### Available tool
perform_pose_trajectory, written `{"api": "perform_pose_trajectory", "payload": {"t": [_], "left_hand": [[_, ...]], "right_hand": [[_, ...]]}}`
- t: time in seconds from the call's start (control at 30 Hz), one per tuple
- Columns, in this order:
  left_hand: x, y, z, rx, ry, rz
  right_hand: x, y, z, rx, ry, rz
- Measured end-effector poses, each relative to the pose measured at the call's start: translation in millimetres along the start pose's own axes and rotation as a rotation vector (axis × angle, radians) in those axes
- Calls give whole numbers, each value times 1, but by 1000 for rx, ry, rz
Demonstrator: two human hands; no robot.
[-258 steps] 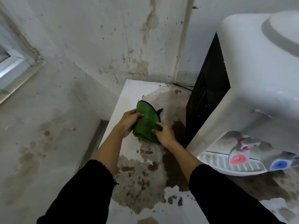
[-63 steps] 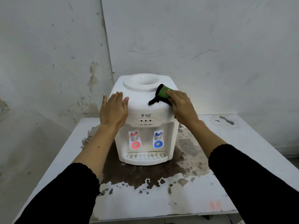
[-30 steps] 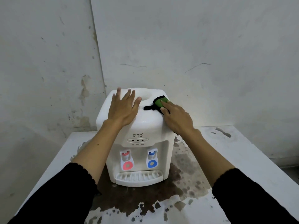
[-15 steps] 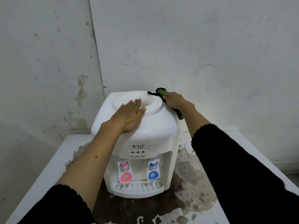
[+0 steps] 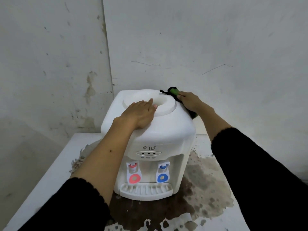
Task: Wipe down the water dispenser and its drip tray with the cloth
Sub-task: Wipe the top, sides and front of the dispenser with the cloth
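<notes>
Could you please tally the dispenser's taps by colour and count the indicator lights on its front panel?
Red tap: 1
Blue tap: 1
Indicator lights: 3
Total: 5

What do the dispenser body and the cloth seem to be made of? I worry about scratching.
The water dispenser looks like glossy white moulded plastic: rounded corners and soft highlights. The cloth under the right hand looks like soft green fabric with black edging, possibly microfibre; the weave is too small to tell.
</notes>
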State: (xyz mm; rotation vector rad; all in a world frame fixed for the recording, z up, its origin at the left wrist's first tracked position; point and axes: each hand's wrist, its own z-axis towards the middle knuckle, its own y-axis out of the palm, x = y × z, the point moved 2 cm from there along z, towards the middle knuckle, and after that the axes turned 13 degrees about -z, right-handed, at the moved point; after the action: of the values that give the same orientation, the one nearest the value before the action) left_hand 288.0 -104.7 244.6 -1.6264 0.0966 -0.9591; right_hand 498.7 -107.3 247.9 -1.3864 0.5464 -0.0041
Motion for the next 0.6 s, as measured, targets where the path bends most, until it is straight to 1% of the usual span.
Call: {"api": "perform_pose_trajectory", "payload": {"t": [0.07,0.13,0.17,0.37,0.5,0.6], "left_hand": [[3,-2,2,37,-8,93],[5,0,3,110,12,214],[5,2,4,138,19,224],[-3,7,15,118,14,84],[-5,10,14,126,-3,86],[-5,10,13,127,-6,76]], "right_hand": [[10,1,-16,16,-2,35],[12,0,-26,39,-5,39],[10,-1,-27,46,-1,31],[-18,-4,8,24,32,-97],[-22,2,16,-26,-10,-61],[-13,1,6,-18,0,-13]]}}
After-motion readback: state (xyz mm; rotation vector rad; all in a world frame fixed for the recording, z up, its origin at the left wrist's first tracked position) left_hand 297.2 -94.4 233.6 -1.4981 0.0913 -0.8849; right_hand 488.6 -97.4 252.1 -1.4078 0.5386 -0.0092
